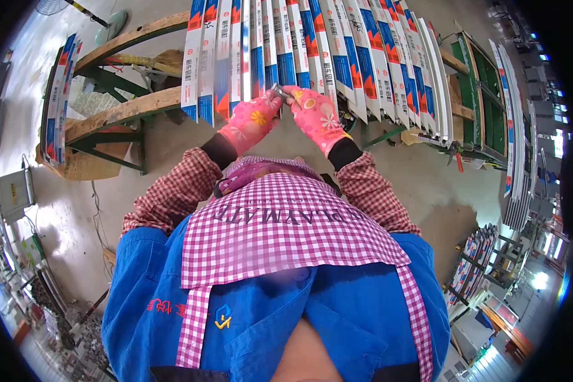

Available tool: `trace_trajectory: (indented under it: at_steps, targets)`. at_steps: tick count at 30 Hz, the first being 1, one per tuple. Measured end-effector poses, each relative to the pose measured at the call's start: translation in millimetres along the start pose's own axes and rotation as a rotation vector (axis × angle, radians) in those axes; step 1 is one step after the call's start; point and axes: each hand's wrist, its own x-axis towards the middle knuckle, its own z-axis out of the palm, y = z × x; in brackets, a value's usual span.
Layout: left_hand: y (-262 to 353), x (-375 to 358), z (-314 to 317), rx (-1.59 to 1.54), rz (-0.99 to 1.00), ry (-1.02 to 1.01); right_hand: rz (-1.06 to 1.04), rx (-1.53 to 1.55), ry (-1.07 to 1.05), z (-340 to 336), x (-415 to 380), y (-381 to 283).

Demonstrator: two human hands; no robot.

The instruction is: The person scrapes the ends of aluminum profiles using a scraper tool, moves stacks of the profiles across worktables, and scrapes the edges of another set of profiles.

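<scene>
Both of my hands wear pink flowered gloves and meet in front of me, near the ends of long film-wrapped profiles [274, 38]. Between the fingertips is a small metal piece [277, 89], silvery and too small to name. My left hand [253, 121] closes on it from the left, and my right hand [315, 114] pinches it from the right. The profiles lie side by side just beyond the gloves, with red, white and blue printed film on them.
Wooden beams [127, 108] on a green frame support the profiles at the left. At far left stands another bundle of profiles [60, 102]. A green metal frame [484, 95] is at the right, and a fan [111, 28] at the upper left. Cables lie on the floor.
</scene>
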Motion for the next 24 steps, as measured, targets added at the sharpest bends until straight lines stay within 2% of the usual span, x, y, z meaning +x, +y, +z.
trace_trajectory:
  at_steps: [2,5,8,14,17,19,21,23,24]
  targets:
    - [1.1,2.5,0.1,0.025,0.045,0.055,0.049,0.008,-0.032,-2.0,-0.1,-2.4]
    - [-0.4,7.7,-3.7,-0.038,0.054,-0.063,0.063,0.001,-0.021,-3.5,-0.5,-1.5]
    - [0.2,7.8,-7.2,-0.069,0.071,-0.084,0.037,-0.039,-0.006,-3.1,-1.1,0.3]
    - [0.4,6.3,4.8,-0.122,0.007,-0.034,0.049,-0.010,-0.009,-2.5,-2.0,1.1]
    - [3.1,8.6,8.7,0.008,-0.155,0.090,0.029,-0.059,-0.009,-0.4,-0.4,3.9]
    - [-15.5,16.3,-13.1,-0.248,-0.227,0.294,0.054,-0.062,-0.040,-4.6,1.4,-0.6]
    - [-25.4,21.7,-32.6,-0.333,-0.143,0.407,0.052,-0.051,-0.044,-4.0,-0.7,-0.5]
    - [-6.4,20.5,-37.7,-0.288,-0.246,0.023,0.000,-0.030,-0.022,-0.1,4.1,4.5]
    - [-6.8,17.5,-20.7,-0.164,-0.127,0.131,0.012,-0.015,-0.023,0.5,8.1,3.0]
